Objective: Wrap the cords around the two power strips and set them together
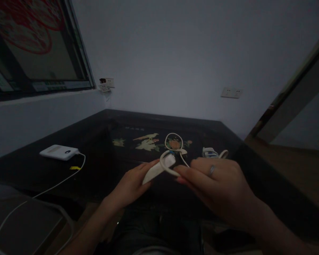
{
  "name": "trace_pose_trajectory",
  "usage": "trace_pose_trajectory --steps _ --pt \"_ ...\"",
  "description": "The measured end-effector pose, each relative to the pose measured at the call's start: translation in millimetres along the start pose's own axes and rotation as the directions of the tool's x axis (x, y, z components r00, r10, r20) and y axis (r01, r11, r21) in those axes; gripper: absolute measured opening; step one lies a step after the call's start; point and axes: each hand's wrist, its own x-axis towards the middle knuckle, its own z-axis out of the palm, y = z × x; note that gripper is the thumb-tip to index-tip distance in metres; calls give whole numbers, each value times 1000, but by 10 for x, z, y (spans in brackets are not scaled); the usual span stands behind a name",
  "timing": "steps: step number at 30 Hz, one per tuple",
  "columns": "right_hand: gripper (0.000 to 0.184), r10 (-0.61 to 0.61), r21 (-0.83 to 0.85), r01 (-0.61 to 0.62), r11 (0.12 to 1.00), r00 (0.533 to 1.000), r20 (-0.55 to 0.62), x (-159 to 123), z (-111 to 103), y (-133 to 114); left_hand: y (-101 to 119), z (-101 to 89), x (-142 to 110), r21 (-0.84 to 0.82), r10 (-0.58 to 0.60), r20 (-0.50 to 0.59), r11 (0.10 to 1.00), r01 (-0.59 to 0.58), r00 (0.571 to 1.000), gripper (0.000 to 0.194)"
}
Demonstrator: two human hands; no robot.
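Observation:
My left hand (134,182) is closed around a long white bar-shaped device (155,172), whose exact kind I cannot make out. A thick white cable (163,164) loops at the device's far end. My right hand (218,184), with a ring on one finger, pinches this cable between thumb and fingers. Beyond the hands, a thinner white cord (173,134) curls over the dark tabletop (101,141). Just past my right hand lies a white and blue item (210,152), partly hidden by that hand.
At the left of the table lies a white power bank (60,152) with a cable (54,186) hanging over the near edge. A yellow tag (75,168) is beside that cable. Wall sockets (231,92) are behind the table, and a window (42,46) is at upper left.

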Motion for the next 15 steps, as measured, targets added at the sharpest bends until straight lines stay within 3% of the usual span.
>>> trace_pose_trajectory --steps 5,9,15 --pt "34 -26 89 24 996 999 23 -189 236 -154 31 13 2 -236 -130 -115 967 100 985 53" --pt "32 18 160 -33 987 995 93 -349 324 -97 74 20 -50 -407 -165 -116 907 105 979 56" --pt "35 87 382 -170 908 970 225 -428 347 33 99 93 -102 -766 -239 -65 634 105 969 61"
